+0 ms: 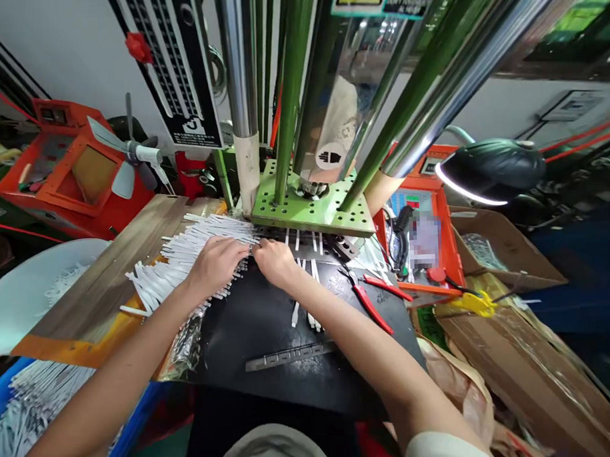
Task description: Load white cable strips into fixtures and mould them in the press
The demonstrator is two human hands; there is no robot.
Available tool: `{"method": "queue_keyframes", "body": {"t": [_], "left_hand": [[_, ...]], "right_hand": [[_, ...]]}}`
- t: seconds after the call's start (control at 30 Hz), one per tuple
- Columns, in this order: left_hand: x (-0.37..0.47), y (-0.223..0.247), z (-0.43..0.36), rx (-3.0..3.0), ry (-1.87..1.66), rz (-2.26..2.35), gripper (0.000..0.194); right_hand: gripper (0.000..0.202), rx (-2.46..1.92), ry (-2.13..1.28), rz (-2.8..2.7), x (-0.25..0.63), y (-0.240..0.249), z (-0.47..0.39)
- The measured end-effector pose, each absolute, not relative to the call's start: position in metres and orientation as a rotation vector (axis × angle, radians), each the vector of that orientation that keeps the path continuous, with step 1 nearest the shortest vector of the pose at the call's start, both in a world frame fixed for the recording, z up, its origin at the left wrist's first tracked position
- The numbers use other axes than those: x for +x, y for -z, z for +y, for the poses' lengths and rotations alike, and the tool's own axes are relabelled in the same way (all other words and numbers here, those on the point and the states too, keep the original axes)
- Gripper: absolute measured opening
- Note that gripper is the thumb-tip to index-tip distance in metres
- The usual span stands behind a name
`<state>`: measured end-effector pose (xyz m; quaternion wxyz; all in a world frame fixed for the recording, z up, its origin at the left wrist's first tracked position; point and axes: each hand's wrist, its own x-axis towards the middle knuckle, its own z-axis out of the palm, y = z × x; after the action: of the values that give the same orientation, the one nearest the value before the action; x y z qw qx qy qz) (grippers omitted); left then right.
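Observation:
My left hand (pixel 217 263) is closed in a pinch over the right end of a heap of flat white strips (pixel 159 277). Beside it, my right hand (pixel 273 261) pinches too, its fingertips almost meeting those of the left. Whatever lies between the fingertips is too small and covered to make out. Both hands are just in front of the green drilled plate (pixel 312 218) of a press. A few white strips (pixel 314 271) lie to the right of my right hand, on the black work surface (pixel 234 344). A slotted metal bar (pixel 289 356) rests nearer to me.
Red-handled pliers (pixel 370 306) lie right of my right forearm. An orange control box (pixel 448 237) and a black lamp (pixel 498 168) stand to the right, above cardboard boxes (pixel 519 347). At left are a wooden board (pixel 87 296), a white basin (pixel 17 285) and a blue bin (pixel 141 414).

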<state>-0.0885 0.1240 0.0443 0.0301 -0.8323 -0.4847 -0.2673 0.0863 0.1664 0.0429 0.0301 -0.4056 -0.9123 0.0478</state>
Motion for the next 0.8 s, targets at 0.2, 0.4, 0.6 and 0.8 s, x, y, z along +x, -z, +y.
{"method": "queue_keyframes", "body": {"t": [0.2, 0.4, 0.6, 0.8], "left_hand": [[-0.067, -0.091, 0.078, -2.421, 1.795, -1.243, 0.012], [-0.048, -0.054, 0.004, -2.617, 1.998, -2.112, 0.028], [-0.010, 0.002, -0.032, -2.731, 1.582, -1.842, 0.032], [0.001, 0.016, -0.026, -2.801, 1.357, -1.555, 0.021]], "right_hand": [[0.023, -1.340, -0.393, -2.732, 0.185, -0.040, 0.099], [0.016, -1.144, -0.977, -2.091, 0.234, -0.007, 0.017], [0.015, -1.001, -0.787, -2.105, 0.218, 0.012, -0.008], [0.016, -1.046, -0.602, -2.092, 0.212, 0.015, -0.018]]}}
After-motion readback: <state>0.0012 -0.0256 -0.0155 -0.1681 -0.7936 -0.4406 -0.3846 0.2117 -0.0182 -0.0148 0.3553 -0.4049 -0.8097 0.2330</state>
